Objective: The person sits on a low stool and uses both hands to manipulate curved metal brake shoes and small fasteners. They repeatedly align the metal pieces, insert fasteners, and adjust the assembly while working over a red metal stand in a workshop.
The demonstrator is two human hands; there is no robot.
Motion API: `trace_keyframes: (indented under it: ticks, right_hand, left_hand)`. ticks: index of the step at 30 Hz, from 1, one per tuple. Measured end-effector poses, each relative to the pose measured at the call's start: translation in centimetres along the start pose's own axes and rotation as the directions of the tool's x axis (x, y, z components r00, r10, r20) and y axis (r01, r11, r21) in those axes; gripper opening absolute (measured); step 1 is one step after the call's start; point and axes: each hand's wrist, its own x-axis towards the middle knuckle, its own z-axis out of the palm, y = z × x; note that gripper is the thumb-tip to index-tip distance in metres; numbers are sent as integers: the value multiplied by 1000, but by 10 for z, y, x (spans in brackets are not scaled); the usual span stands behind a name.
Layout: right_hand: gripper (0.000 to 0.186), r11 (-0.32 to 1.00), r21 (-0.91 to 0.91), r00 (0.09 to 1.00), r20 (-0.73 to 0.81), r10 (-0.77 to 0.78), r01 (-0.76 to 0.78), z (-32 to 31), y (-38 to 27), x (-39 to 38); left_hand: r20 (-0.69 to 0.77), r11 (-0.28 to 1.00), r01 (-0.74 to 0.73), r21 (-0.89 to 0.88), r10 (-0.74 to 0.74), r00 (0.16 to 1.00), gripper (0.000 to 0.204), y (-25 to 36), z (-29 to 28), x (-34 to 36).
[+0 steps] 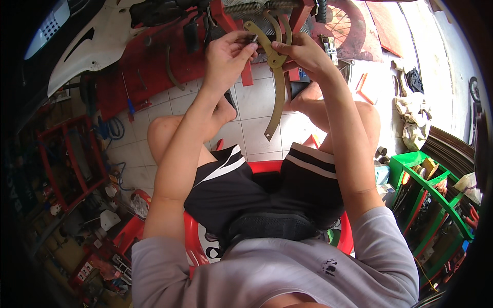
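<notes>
Near the top centre of the head view, my left hand (231, 54) pinches a small cylindrical metal part (253, 39), perhaps a bolt, beside a brass-coloured assembly of jointed flat strips (280, 92). The fingers of my right hand (303, 56) are closed on that assembly, thumb across the strips just above their round pivot (276, 61). A long curved strip hangs down from the pivot, with a hole at its lower end. Behind both hands stands a red metal frame (247, 77) with springs (241, 7) at its top.
A red mat (118, 87) with a blue-handled screwdriver (131, 108) and a curved bar lies at upper left, beside a white body panel (82, 46). Red racks (61, 154) and tools fill the left. At right are a green rack (426, 174) and cloths (413, 126). I sit on a red seat (195, 241).
</notes>
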Motion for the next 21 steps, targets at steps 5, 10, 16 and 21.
trace_keyframes:
  ticks: [5,10,16,21]
  right_hand:
    - [39,999,-13,1000,-5,29,-29,0,-4,-2]
    - [40,1000,-12,1000,4,26,-26,-1,-4,-3]
    - [39,1000,-6,999,-30,-26,25,0,4,2]
    - [38,1000,-8,999,-34,-21,21,2,3,0]
  left_hand:
    - [16,994,40,97,-41,999,16,5,1,-3]
    - [85,985,132,110,-141,986,17,10,-3,-6]
    - [256,930,260,259,-326,910,17,8,5,-12]
    - [237,922,298,247,-355,904,18,4,9,-13]
